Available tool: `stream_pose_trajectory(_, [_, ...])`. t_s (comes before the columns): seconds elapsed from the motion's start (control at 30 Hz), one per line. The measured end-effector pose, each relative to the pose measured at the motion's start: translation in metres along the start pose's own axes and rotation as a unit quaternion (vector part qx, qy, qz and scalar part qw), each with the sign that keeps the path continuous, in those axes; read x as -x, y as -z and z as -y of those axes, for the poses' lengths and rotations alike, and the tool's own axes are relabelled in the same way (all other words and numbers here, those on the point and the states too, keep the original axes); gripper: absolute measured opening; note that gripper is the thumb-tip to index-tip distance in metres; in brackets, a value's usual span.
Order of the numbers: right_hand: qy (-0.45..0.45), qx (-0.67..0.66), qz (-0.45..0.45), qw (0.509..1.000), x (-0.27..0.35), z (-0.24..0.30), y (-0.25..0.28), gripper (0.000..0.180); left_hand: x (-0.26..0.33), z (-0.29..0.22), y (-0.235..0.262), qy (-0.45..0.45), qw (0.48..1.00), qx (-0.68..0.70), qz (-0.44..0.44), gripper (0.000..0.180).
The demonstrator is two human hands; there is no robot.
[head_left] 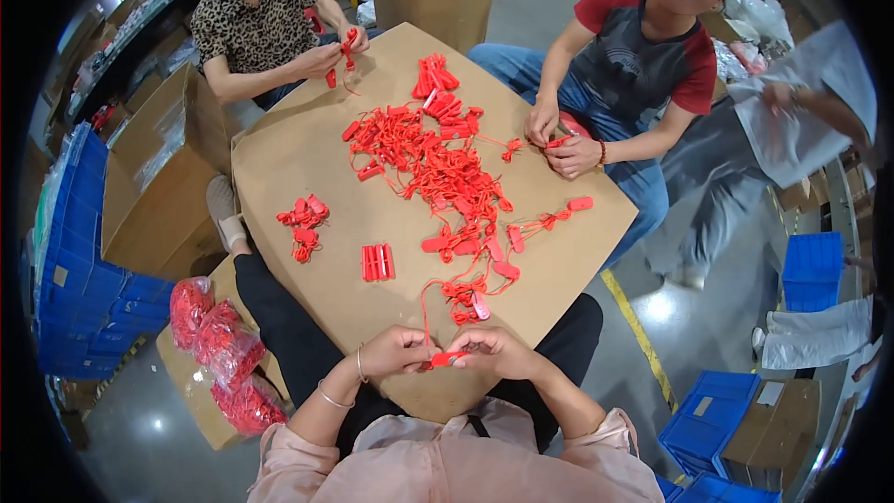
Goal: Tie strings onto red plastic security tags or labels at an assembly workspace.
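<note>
Close to my body, over the near edge of the cardboard-topped table (pixel 279 163), both hands pinch one small flat red plastic piece (pixel 445 360). My left hand (pixel 402 350) is closed at its left end, where a red cord runs up to the table. My right hand (pixel 494 351) grips its right end, beside a small greyish spot. Just beyond my hands lies a little bunch of red cords (pixel 461 293) with a pinkish tag (pixel 480 306). A large tangled pile of red corded pieces (pixel 438 163) covers the table's middle.
A row of red tubes (pixel 377 262) and a small corded bunch (pixel 304 214) lie left. Two people sit across, their hands (pixel 326 61) (pixel 568 144) working red pieces. Bagged red goods (pixel 223 345) sit on the left; blue crates (pixel 712 419) stand right. Someone walks past, blurred.
</note>
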State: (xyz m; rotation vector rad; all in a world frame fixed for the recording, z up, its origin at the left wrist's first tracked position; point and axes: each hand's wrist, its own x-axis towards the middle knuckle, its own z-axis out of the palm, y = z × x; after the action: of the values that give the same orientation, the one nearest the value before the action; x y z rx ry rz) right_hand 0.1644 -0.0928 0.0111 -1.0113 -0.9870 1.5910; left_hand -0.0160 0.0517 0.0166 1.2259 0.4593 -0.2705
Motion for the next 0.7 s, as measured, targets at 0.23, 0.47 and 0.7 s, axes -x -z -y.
stream_pose_trajectory(0.23, [0.077, 0.299, 0.014, 0.951, 0.001, 0.021, -0.001, 0.020, -0.001, 0.014, -0.001, -0.027, 0.998, -0.026, -0.049, 0.016])
stream_pose_trajectory(0.47, [0.109, 0.486, -0.035, 0.867, 0.001, 0.006, -0.006, 0.019, 0.005, 0.022, 0.002, -0.029, 0.991, -0.042, -0.124, 0.012])
stream_pose_trajectory(0.7, [0.121, 0.455, -0.273, 0.839, -0.015, -0.012, -0.004, 0.015, 0.008, 0.017, -0.019, -0.143, 0.968, 0.163, -0.130, 0.016])
